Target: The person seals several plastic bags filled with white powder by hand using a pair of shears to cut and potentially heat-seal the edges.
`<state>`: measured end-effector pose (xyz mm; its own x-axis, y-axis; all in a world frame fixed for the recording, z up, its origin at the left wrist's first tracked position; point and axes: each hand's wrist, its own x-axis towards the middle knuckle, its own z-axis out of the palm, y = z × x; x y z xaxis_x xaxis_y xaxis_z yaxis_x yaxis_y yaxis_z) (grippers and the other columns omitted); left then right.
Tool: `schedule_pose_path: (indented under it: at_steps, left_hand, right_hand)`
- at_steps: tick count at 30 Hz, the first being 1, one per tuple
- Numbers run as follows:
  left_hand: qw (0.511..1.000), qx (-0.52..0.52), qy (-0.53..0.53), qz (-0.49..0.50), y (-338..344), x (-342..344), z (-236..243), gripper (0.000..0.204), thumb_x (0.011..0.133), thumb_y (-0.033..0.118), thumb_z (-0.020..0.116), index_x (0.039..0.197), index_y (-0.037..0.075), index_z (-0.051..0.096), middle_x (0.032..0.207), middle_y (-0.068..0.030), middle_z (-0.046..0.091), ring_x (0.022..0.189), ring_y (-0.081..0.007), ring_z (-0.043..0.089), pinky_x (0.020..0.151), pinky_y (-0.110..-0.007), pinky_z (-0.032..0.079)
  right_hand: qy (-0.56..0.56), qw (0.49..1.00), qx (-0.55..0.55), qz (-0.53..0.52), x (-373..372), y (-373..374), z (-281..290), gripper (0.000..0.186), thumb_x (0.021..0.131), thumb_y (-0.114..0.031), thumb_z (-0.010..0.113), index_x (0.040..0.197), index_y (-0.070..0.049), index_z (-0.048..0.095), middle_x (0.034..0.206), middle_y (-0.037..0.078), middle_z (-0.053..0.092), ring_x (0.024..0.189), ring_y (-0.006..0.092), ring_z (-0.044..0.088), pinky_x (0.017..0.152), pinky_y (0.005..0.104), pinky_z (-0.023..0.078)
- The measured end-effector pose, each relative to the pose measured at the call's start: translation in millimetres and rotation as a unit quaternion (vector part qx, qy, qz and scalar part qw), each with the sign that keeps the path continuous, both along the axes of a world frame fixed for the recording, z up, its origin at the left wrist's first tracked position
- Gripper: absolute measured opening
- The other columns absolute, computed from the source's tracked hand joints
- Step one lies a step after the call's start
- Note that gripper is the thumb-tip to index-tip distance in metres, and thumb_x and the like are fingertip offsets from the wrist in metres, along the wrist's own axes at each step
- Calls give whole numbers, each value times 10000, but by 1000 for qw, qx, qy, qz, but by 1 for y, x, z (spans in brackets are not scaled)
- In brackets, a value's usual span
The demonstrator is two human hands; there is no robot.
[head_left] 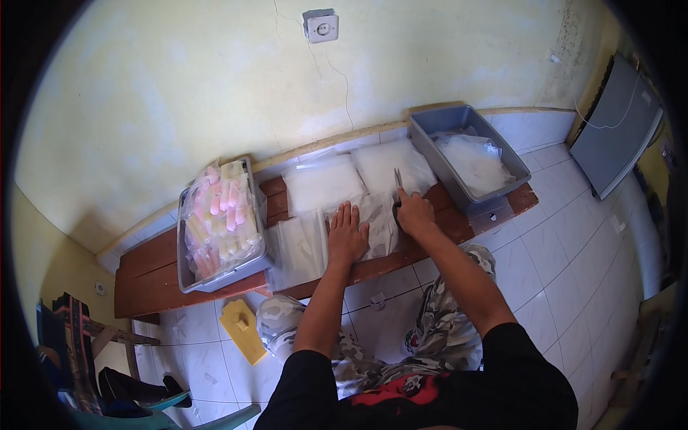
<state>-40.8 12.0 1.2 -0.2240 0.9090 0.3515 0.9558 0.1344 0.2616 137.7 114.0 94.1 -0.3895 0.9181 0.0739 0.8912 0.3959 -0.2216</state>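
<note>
My left hand [348, 232] lies flat, fingers stretched out, on clear plastic bags in the near row on the wooden bench [147, 276]. In my right hand [416, 213] is a pair of scissors [398, 178], its blades pointing away from me toward the wall. Under and beside my hands are a clear plastic bag [380, 222] on the right and a stack of clear bags [297, 247] on the left. Behind them lie two whitish stacks of plastic bags, one on the left [322, 185] and one on the right [393, 165].
A grey tub [188, 269] of pink and yellowish wrapped sticks [226, 204] stands at the bench's left. Another grey tub [423, 136] at the right holds clear plastic bags [476, 163]. A yellow board [242, 330] lies on the tiled floor. A small grey fridge [620, 125] stands far right.
</note>
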Motion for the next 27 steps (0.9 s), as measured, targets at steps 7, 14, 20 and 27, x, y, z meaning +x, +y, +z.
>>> schedule_pose_path:
  at_steps: [7,14,20,27]
  left_hand:
    - [1000,3,-3,6,-2,-2,-3,660,1052,440,437,1559,18,403,1655,-217,334,1556,-360,279,1269,-483,213]
    - [1000,9,-9,7,-2,-2,-2,662,1035,430,499,1545,15,425,1643,-218,357,1546,-370,300,1262,-485,228]
    - [999,2,-36,5,1,-3,5,663,993,408,599,1509,13,471,1614,-217,401,1521,-376,335,1243,-493,256]
    - [999,-10,-48,12,1,1,16,652,970,381,646,1496,26,491,1574,-228,446,1479,-388,387,1213,-495,299]
  right_hand:
    - [-7,999,6,47,41,-14,-3,489,945,-219,610,1428,-142,588,1279,248,587,1011,459,694,892,532,573]
    - [-58,997,16,54,57,-27,-18,475,924,-207,617,1397,-170,623,1223,212,627,949,421,721,857,518,580]
    - [-67,996,2,52,52,-28,-15,477,930,-202,567,1403,-187,629,1191,192,662,957,390,730,858,504,578]
    - [-70,997,-26,36,45,-32,1,351,957,-163,537,1279,-109,665,1222,200,642,1003,394,720,868,505,576]
